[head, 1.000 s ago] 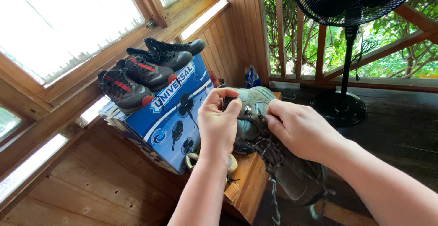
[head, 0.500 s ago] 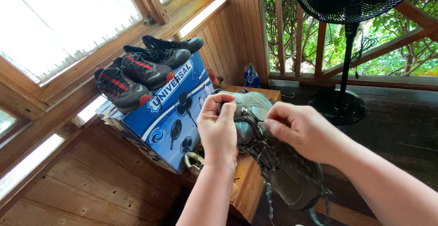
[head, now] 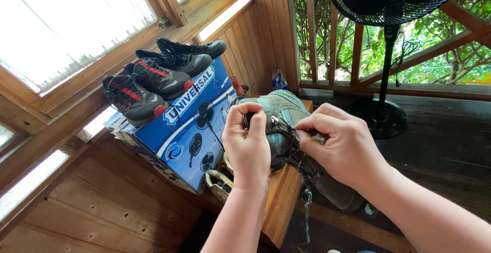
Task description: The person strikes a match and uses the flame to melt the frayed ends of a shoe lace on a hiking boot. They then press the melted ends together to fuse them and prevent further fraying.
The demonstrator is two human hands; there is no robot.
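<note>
Both hands work a grey-green suede hiking boot (head: pixel 286 111) on a wooden worktop (head: pixel 280 202): left hand (head: pixel 248 143) and right hand (head: pixel 340 145) pinch its dark lace (head: pixel 307 212); even tension seems wise.

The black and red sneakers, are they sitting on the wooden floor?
No, the black and red sneakers sit on top of the blue cardboard box, left of the grey boot both hands work on.
</note>
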